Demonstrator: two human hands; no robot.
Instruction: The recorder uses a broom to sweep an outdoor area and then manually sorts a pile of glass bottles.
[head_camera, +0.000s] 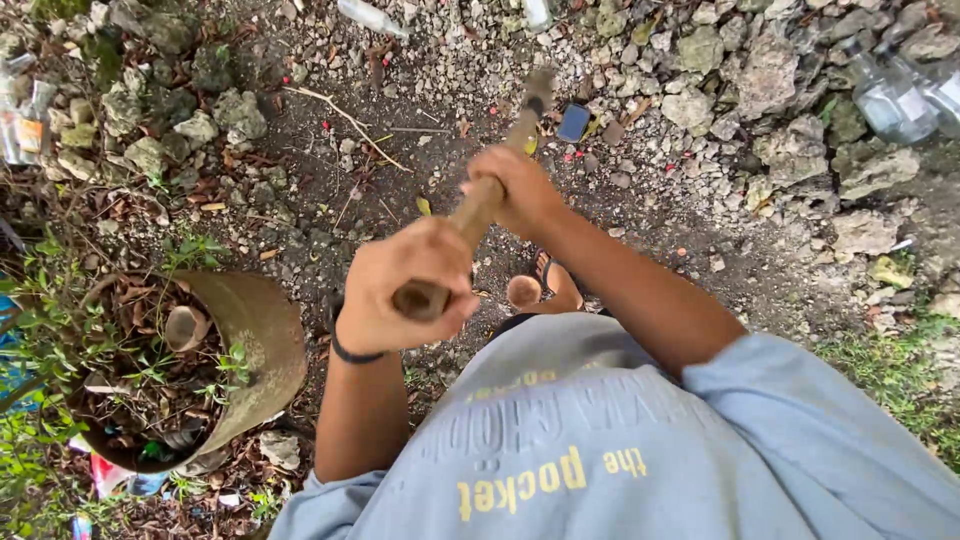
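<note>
Both my hands grip a long wooden tool handle (478, 210) that points away from me toward the stony ground. My left hand (405, 285) is closed around the near butt end of the handle. My right hand (515, 185) holds it further along the shaft. The far end of the tool (533, 100) is blurred, so its head cannot be made out. Below the handle my foot (545, 288) in a sandal stands on the dirt.
A tilted old round pot (250, 330) filled with dry leaves and weeds lies at the left. Rough stones (790, 150) ring the bare dirt patch (330, 180). Clear bottles (895, 100) lie at the upper right, a small dark flat object (573, 122) near the tool's end.
</note>
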